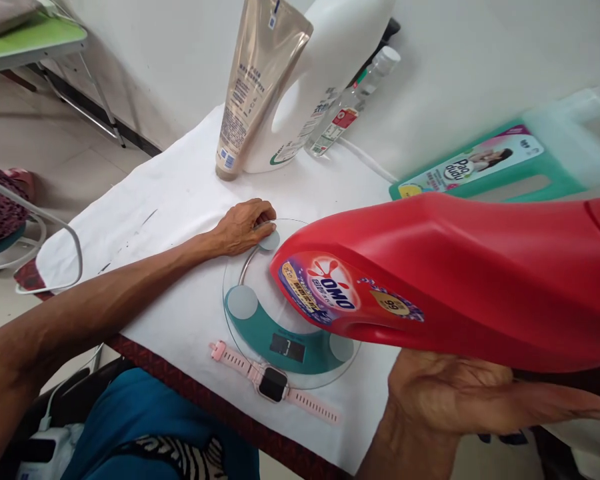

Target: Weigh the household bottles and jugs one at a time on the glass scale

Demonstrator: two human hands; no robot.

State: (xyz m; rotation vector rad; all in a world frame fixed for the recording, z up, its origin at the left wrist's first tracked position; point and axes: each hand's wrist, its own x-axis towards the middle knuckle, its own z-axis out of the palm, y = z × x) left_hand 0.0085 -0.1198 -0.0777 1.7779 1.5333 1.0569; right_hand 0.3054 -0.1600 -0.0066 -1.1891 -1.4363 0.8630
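Observation:
My right hand [445, 393] is under a large red OMO laundry detergent bottle [430, 267], gripping it from below. The bottle lies nearly on its side in the air, its labelled end over a round glass scale [265, 340] on the white cloth. The scale has a teal band, round silver pads and a small display, whose reading is too unclear to make out. At the scale's far left edge, my left hand [245, 227] has its fingers curled over the rim, with the thumb by one pad. A pink-strapped smartwatch [273, 385] lies along the scale's near edge.
Against the wall stand a beige squeeze tube [255, 87], a white jug [300, 113] and a small clear bottle [350, 107]. A teal Pao dudu container [555, 175] is at the right. Beyond the cloth-covered table [180, 180], a green table [35, 40] is at the far left.

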